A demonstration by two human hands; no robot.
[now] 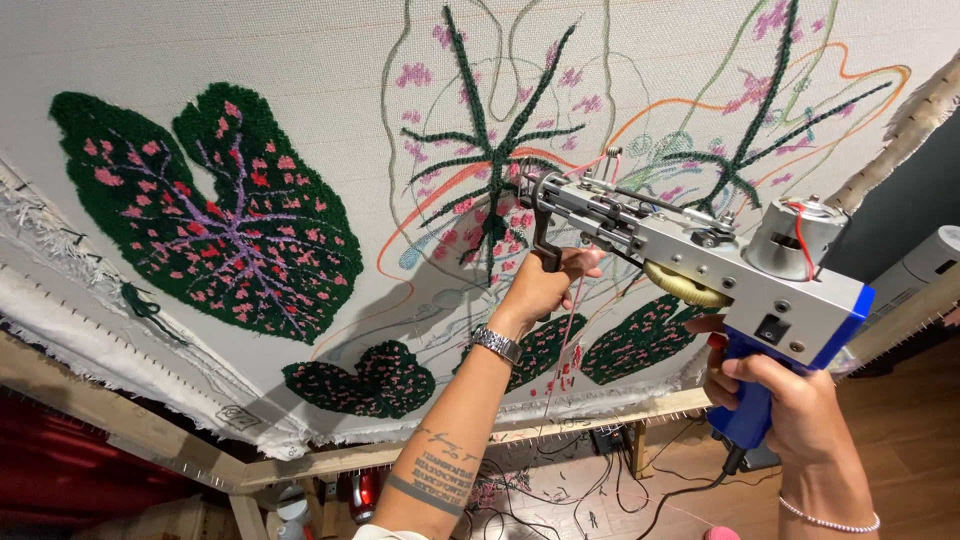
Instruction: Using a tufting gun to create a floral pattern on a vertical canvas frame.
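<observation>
Tufting gun (700,250), a grey metal body with a blue plastic handle, is being held up in both hands against a stretched white cloth (250,60). Nearest the camera, the right hand (785,395) is wrapping its fingers tight round the blue handle, its grip clamped shut on it; a thin beaded bracelet (830,522) is circling that wrist, and a black power cord (690,490) is trailing down from the handle's base. The left hand (545,285) is closing firmly round the black front handle beneath the gun's nose, a metal watch (497,345) sitting on the wrist and dark tattoo bands showing on the forearm. On the gun, a round silver motor (800,235) with a red wire is standing at the rear, and a pale yellow toothed gear (685,285) is showing under the body. Pink yarn (565,350) is hanging down past the left hand. The needle tip is meeting the cloth where it is hard to make out. Beyond, the cloth is carrying fluffy tufted leaves (230,220) in dark green with pink spots and purple veins, alongside spiky green stems and drawn outlines in orange and green. A wooden frame (130,420) studded with small nails is gripping the frayed cloth edges. Below it, tangled cables and yarn scraps on the wooden floor (910,440) are partly hidden by the arms.
</observation>
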